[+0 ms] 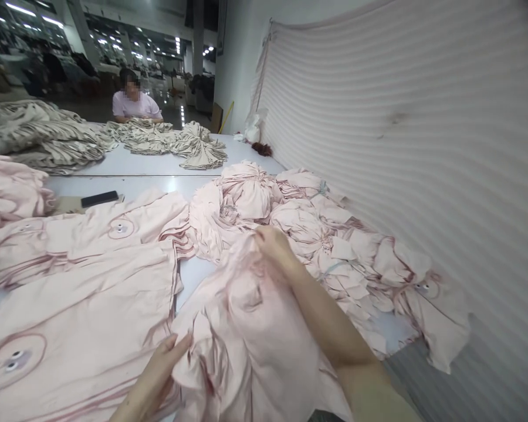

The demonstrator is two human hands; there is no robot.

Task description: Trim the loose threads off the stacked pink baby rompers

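A pale pink cloth piece [273,334] hangs bunched and creased in front of me, between both hands. My right hand [273,243] reaches forward and pinches its far edge, lifting it above the table. At the near left side, my left hand [169,357] grips a fold of the same cloth between thumb and fingers. Left of it lies a flat stack of pink pieces [92,305] with reddish edging and a stitched round eye motif [15,360]. Past my right hand sit gathered pink bundles [250,190], some tied with bluish strips.
A dark phone [100,198] rests at the left behind the pink stack. Greyish-beige cloth piles [44,138] cover the table's far side, where a person [136,105] sits. A striped fabric sheet [400,117] hangs along the right wall. More pink cloth [440,316] drapes over the right edge.
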